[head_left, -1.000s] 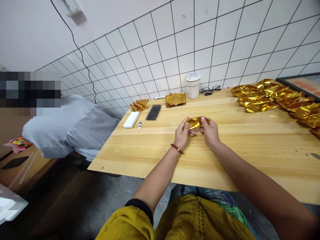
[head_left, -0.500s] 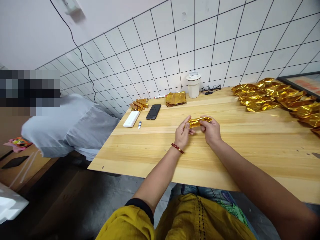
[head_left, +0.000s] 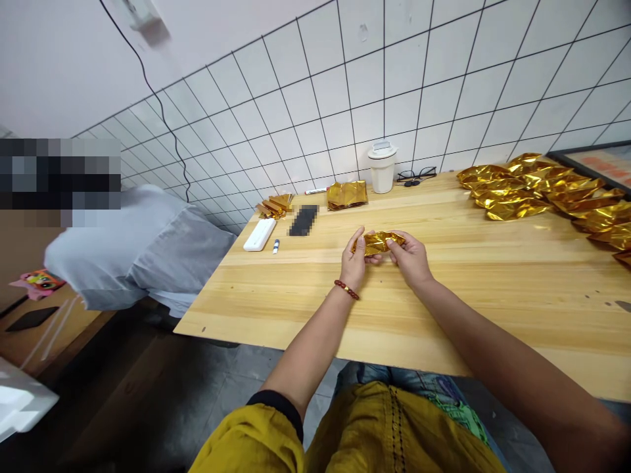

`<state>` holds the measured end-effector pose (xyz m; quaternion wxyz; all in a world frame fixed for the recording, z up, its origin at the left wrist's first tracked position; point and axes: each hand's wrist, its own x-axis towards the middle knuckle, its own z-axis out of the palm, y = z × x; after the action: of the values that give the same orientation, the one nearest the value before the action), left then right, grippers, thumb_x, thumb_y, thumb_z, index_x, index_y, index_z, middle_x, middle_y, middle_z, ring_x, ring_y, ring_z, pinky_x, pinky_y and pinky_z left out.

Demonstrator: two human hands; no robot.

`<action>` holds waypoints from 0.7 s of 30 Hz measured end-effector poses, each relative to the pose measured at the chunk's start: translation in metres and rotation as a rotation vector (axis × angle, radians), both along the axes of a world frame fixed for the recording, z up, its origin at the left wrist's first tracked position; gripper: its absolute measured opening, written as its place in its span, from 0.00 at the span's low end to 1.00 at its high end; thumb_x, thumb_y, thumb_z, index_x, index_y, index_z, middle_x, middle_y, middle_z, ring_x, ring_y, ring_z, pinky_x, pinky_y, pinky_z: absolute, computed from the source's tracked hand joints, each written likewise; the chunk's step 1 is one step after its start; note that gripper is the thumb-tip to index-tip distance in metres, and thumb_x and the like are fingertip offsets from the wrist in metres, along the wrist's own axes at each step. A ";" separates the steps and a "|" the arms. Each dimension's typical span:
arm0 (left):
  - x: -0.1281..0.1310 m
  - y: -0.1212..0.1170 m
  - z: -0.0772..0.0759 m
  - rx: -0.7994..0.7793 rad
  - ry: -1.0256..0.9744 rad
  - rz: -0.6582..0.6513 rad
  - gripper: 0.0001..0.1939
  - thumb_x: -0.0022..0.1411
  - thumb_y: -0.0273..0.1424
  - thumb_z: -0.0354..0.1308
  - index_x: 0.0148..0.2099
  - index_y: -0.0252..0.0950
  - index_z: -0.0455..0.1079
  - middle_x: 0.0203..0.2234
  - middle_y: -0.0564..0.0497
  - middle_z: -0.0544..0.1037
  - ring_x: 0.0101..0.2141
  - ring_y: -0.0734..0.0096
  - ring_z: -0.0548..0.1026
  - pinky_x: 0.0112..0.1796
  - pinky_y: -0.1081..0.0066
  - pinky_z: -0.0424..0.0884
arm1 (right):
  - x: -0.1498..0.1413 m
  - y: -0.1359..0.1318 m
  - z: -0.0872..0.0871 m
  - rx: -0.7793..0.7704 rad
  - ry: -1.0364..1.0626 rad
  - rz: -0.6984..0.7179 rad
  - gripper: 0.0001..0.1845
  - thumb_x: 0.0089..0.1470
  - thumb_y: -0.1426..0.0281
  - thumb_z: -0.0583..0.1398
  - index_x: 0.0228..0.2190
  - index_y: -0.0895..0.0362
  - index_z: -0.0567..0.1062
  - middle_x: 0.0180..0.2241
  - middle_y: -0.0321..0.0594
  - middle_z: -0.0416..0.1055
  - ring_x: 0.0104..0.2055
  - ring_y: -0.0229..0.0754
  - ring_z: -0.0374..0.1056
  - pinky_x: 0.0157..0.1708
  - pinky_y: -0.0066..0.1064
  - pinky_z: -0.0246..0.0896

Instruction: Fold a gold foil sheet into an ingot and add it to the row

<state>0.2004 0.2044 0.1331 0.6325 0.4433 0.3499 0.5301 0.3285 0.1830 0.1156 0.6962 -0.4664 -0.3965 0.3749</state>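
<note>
A shiny, creased piece of gold foil paper (head_left: 375,243) is held just above the wooden table (head_left: 296,295), between my two hands. My left hand (head_left: 353,257) grips its left end, thumb on top, with a red bead bracelet at the wrist. At the right end, my right hand (head_left: 411,257) pinches the foil between thumb and fingers. The undersides of both hands are hidden. To the right lie rows of folded gold foil pieces (head_left: 513,197). A flat stack of gold foil sheets (head_left: 347,196) rests by the wall.
Along the back stand a white lidded cup (head_left: 382,172) and glasses (head_left: 417,175). On the left are gold strips (head_left: 276,206), a blurred dark phone (head_left: 303,221), a white box-shaped device (head_left: 259,235) and a small tube (head_left: 276,246). A person in grey (head_left: 128,249) sits beyond the table's left edge.
Both hands have shifted slightly left with the gold foil. The foil now looks wider and more crumpled, its face turned more towards me. Other things on the table stay put.
</note>
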 end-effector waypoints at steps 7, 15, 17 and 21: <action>-0.002 0.003 -0.004 0.090 0.031 -0.006 0.34 0.57 0.52 0.62 0.61 0.39 0.69 0.55 0.39 0.75 0.27 0.74 0.78 0.26 0.74 0.72 | -0.002 -0.001 0.002 -0.049 -0.030 -0.003 0.23 0.41 0.54 0.67 0.36 0.56 0.76 0.21 0.32 0.67 0.20 0.33 0.55 0.19 0.27 0.50; 0.001 -0.003 -0.004 0.121 0.084 0.025 0.31 0.60 0.49 0.62 0.61 0.42 0.70 0.58 0.41 0.72 0.27 0.77 0.77 0.26 0.75 0.71 | -0.001 0.002 0.005 -0.046 0.121 -0.046 0.26 0.41 0.55 0.67 0.40 0.55 0.73 0.28 0.31 0.69 0.18 0.29 0.54 0.19 0.26 0.50; 0.001 -0.005 -0.002 0.152 0.086 -0.005 0.30 0.60 0.48 0.62 0.61 0.44 0.70 0.59 0.42 0.71 0.27 0.78 0.76 0.27 0.74 0.71 | -0.003 0.000 0.007 -0.035 0.111 -0.034 0.34 0.36 0.58 0.71 0.45 0.54 0.69 0.30 0.32 0.70 0.22 0.32 0.60 0.22 0.26 0.56; 0.002 -0.009 -0.004 0.247 0.101 -0.123 0.30 0.59 0.49 0.63 0.60 0.42 0.71 0.57 0.42 0.73 0.28 0.77 0.76 0.29 0.74 0.73 | -0.005 -0.001 0.008 -0.016 0.084 -0.064 0.36 0.31 0.62 0.73 0.44 0.53 0.67 0.31 0.33 0.70 0.29 0.38 0.66 0.28 0.29 0.63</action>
<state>0.2024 0.1955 0.1292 0.5859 0.5644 0.2858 0.5065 0.3237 0.1824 0.1236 0.7201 -0.4682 -0.3489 0.3748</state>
